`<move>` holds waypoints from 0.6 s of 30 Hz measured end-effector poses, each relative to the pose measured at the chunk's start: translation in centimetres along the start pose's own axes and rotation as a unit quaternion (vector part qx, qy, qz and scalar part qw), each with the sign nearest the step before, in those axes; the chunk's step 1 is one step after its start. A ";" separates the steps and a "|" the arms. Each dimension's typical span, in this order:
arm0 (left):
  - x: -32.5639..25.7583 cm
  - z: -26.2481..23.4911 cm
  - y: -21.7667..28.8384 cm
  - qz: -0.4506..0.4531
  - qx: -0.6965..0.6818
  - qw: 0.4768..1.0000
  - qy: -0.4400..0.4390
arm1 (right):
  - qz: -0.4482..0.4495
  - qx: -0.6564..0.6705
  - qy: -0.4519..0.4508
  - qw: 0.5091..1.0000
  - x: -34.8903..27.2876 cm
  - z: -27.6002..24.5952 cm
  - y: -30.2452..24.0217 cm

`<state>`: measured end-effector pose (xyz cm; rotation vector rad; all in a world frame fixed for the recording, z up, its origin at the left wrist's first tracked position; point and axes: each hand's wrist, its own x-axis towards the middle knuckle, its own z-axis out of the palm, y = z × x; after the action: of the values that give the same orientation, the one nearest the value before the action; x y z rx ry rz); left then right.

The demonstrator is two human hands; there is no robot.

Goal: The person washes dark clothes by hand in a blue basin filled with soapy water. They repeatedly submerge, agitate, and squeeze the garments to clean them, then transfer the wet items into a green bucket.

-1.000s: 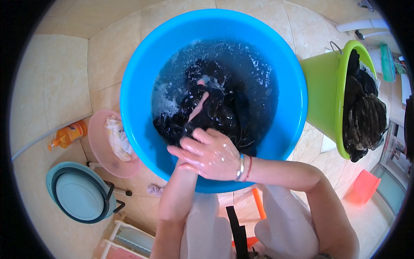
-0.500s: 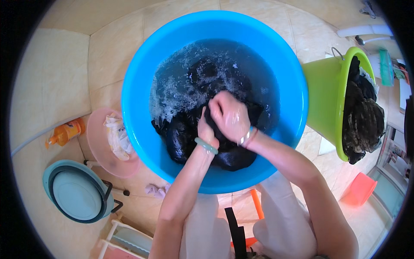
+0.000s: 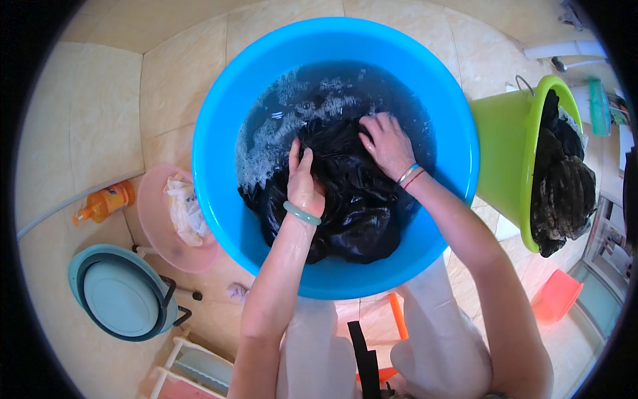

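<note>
A large blue tub (image 3: pixel 214 126) holds dark, sudsy water (image 3: pixel 286 100) and a wet black garment (image 3: pixel 359 199), bunched up and shiny. My left hand (image 3: pixel 302 179), with a pale green bangle at the wrist, is open against the garment's left side, thumb and fingers stretched out. Over the garment's upper right edge lies my right hand (image 3: pixel 387 145), its thumb apart from its spread fingers. Part of the garment is under water, so its shape cannot be made out.
A green bucket (image 3: pixel 498 143) heaped with dark clothes (image 3: pixel 565 176) stands right. Left are a pink basin (image 3: pixel 156 226) with light cloth, an orange pump bottle (image 3: pixel 106 202) and a teal folding basin (image 3: pixel 123 299). A coral container (image 3: pixel 557 296) sits lower right.
My hands were together, the right closed in a fist over the black garment. They have come apart, the right moving up and right with fingers spread, and the garment now lies looser.
</note>
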<state>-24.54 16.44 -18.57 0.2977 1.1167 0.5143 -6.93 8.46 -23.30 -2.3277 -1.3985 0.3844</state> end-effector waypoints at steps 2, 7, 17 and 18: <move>0.6 -1.2 -0.6 0.005 0.041 0.999 -0.015 | 0.026 -0.015 -0.070 0.997 -0.5 0.7 0.3; 1.4 -1.0 -0.7 0.047 0.091 0.992 -0.080 | 0.030 0.252 0.072 0.965 -0.7 -0.1 -4.6; 0.2 -4.6 -2.1 -0.123 -0.144 0.933 -0.308 | -0.285 0.176 0.051 0.941 -6.1 -5.1 -16.0; 0.5 -4.7 -2.6 -0.110 -0.173 0.927 -0.313 | -0.290 0.187 0.064 0.937 -5.5 -4.4 -15.8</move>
<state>-27.96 14.36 -22.16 0.0141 0.4148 0.3661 -19.86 9.45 -11.81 -1.5241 -1.6865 0.2796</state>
